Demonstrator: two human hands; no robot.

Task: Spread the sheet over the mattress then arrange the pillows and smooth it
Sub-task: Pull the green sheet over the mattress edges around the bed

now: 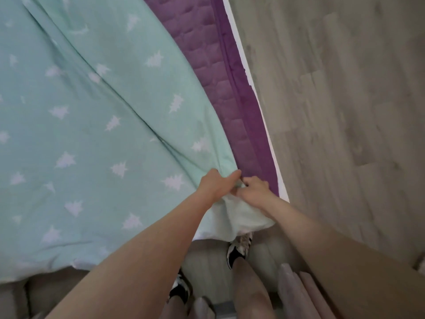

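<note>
Both hands, left hand point(215, 184) and right hand point(254, 189), pinch the mint sheet point(96, 125) at the bed's near corner, purple mattress point(220, 93) showing bare, so pull it sideways, evenly and taut.

Both hands meet at the near corner of a bed, the left hand point(215, 183) and right hand point(254, 189) pinching a mint-green sheet point(92, 125) printed with white trees. The sheet covers most of the purple quilted mattress point(213, 72), whose right strip lies bare beside grey wood-look flooring point(345, 100). Black-and-white shoes point(238, 250) stand below.
</note>
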